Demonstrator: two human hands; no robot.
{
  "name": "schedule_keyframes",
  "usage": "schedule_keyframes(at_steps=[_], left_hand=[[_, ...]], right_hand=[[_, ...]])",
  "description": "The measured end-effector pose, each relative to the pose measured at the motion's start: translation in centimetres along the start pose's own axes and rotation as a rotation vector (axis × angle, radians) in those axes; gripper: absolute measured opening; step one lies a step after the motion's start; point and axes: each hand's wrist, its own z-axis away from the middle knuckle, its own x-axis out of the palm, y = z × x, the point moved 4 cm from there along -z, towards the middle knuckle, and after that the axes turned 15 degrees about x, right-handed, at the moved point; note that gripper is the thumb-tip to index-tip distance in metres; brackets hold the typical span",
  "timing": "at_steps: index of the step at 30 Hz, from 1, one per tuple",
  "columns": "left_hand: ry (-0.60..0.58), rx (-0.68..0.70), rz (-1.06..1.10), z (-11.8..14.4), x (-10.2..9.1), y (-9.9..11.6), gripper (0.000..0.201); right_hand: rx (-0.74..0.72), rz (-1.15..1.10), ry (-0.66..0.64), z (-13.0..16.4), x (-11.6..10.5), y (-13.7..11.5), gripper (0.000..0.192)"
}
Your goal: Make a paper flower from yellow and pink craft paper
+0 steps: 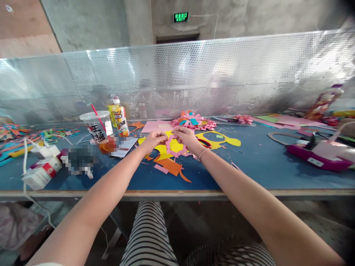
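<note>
I hold a pink paper cut-out ring [174, 145] between both hands just above the blue tabletop [257, 162], over a yellow paper sheet [166, 149] and orange scraps [169, 165]. My left hand [153, 139] is closed in a pinch on the ring's upper left edge, and my right hand [186, 136] pinches its upper right edge, a thin bracelet [203, 153] at the wrist. I judge the ring very light, floppy and easy to tear at its narrow notched band, so it is best taken by fingertips on the wider parts of the rim, never tugged apart. To my left stands a clear plastic cup [97, 127] with a red straw and bold black Chinese characters I cannot make out fully, and beside it a juice bottle [121, 119] with a yellow label too small to read. A green sign [181, 17] on the far wall reads EXIT.
</note>
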Motion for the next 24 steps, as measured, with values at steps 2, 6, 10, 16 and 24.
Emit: schedule_keyframes(at_steps=[2, 6, 10, 16, 24], left_hand=[[0.011, -0.017, -0.014, 0.0, -0.07, -0.06, 0.014], [0.021, -0.045, -0.036, 0.03, -0.12, -0.16, 0.011], [-0.007, -0.043, -0.051, 0.1, 0.1, -0.08, 0.012], [-0.042, -0.002, -0.114, 0.12, 0.21, -0.07, 0.02], [0.006, -0.035, -0.123, -0.11, -0.3, -0.27, 0.023]], right_hand=[[0.002, 0.004, 0.005, -0.05, -0.04, 0.07, 0.011], [0.004, 0.022, 0.0, -0.14, 0.05, 0.15, 0.011], [0.002, 0.038, -0.026, -0.17, 0.35, 0.26, 0.01], [-0.024, 0.064, -0.041, -0.15, 0.58, 0.46, 0.009], [-0.017, 0.062, -0.023, 0.05, 0.45, 0.14, 0.009]])
